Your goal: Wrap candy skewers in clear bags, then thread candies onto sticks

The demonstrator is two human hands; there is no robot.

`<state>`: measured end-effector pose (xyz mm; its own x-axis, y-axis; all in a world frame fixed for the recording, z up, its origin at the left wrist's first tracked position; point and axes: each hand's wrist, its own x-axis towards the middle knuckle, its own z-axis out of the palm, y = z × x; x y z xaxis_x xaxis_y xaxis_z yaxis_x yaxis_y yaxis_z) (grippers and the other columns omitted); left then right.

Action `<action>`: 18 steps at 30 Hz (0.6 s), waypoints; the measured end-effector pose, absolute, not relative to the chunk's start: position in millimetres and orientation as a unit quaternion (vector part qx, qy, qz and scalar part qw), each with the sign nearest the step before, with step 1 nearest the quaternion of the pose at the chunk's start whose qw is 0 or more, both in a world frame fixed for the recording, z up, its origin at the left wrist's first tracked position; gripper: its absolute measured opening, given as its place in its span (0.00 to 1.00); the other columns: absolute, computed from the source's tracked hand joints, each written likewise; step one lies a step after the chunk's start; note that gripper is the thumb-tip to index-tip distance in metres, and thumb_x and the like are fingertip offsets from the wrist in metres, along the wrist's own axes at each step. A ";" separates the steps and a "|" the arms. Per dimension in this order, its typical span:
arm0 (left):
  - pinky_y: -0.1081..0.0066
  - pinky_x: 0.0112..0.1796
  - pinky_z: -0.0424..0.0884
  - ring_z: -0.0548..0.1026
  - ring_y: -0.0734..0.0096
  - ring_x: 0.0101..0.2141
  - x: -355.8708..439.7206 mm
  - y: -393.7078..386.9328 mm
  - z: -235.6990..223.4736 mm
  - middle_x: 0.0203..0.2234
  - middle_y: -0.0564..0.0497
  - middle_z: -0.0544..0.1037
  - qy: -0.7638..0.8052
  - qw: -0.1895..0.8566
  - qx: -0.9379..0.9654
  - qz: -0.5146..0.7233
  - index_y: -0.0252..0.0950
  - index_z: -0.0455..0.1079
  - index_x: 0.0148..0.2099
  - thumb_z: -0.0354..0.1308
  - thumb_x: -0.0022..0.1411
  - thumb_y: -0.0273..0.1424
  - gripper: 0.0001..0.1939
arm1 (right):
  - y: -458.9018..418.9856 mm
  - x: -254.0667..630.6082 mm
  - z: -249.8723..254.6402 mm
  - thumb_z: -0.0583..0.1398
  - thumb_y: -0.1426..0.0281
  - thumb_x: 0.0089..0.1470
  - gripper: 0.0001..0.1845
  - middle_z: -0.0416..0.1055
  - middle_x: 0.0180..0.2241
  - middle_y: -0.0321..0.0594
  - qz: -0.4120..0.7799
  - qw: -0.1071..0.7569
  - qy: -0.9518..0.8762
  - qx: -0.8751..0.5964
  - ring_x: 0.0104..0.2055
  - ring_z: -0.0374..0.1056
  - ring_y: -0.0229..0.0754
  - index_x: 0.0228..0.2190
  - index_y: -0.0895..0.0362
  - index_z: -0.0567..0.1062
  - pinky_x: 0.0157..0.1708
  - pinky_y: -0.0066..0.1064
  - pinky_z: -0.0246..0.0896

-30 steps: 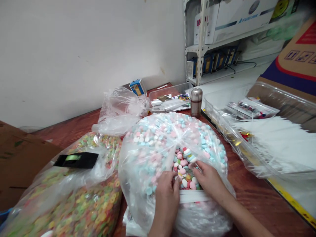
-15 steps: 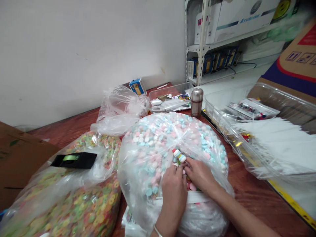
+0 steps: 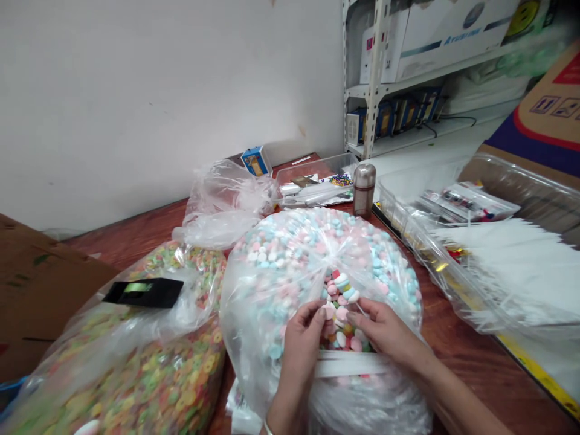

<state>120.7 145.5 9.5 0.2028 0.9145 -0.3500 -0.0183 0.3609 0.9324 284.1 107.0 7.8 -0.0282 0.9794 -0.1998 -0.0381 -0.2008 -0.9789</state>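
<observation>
A large clear bag (image 3: 258,302) full of pink, blue and white marshmallows sits before me. Over its front, my right hand (image 3: 385,329) pinches a thin stick whose upper end carries a candy skewer (image 3: 347,287) of red, white, yellow and blue pieces. Thumb and fingers of my left hand (image 3: 304,332) are closed on a pink marshmallow (image 3: 330,311), just left of the stick. Beneath both hands lie loose mixed candies (image 3: 347,338). A bundle of white sticks (image 3: 356,365) rests across the bag, nearer to me.
On the left lies a bag of ring-shaped gummies (image 3: 172,374) with a black pouch (image 3: 143,292) on top. Behind stand a metal flask (image 3: 364,190) and a clear tray (image 3: 290,175). A plastic bin (image 3: 435,266) of white sleeves is at right, a cardboard box (image 3: 40,290) at far left.
My hands have moved apart, uncovering the loose candies between them. The skewer has shifted slightly right, and a pink marshmallow now shows in my left fingers.
</observation>
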 end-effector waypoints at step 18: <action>0.74 0.34 0.72 0.79 0.67 0.33 135.7 131.6 23.2 0.33 0.45 0.83 0.494 0.688 0.370 0.381 0.33 0.77 0.43 0.74 0.44 0.34 0.22 | 100.8 273.7 10.5 0.58 0.58 0.58 0.17 0.73 0.32 0.37 0.521 0.478 -0.443 -0.552 0.29 0.66 0.39 0.42 0.57 0.74 0.29 0.28 0.60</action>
